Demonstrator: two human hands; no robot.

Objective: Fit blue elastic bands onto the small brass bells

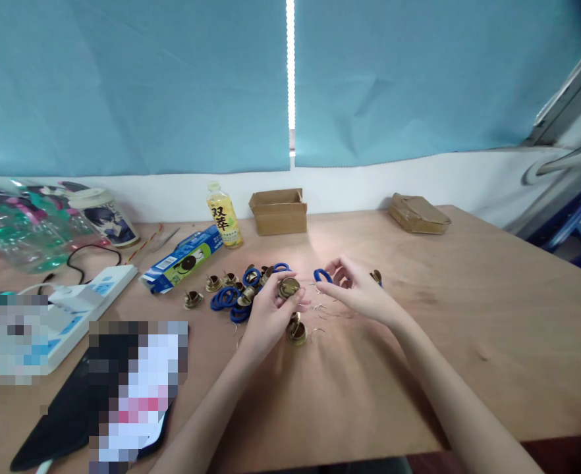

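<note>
My left hand (271,308) is closed around a round brass-coloured metal fitting (288,288), its flat face turned up. Between the thumb and fingers of my right hand (354,286) is a blue ring (323,276), held just to the right of the fitting and apart from it. Several loose blue rings (227,297) lie left of my left hand, mixed with more brass fittings (214,284). Below my left hand sits another brass fitting (298,332). Thin curved wire pieces (319,309) are scattered on the wood between my hands. Behind my right fingers, one more fitting (376,276) partly shows.
On the wooden table (493,316) stand an open cardboard box (280,216), a yellow drink bottle (224,217) and a blue carton (184,260). A wrapped brown package (419,214) lies back right. At left are a power strip (95,296), a cup (105,217) and plastic bottles (18,230).
</note>
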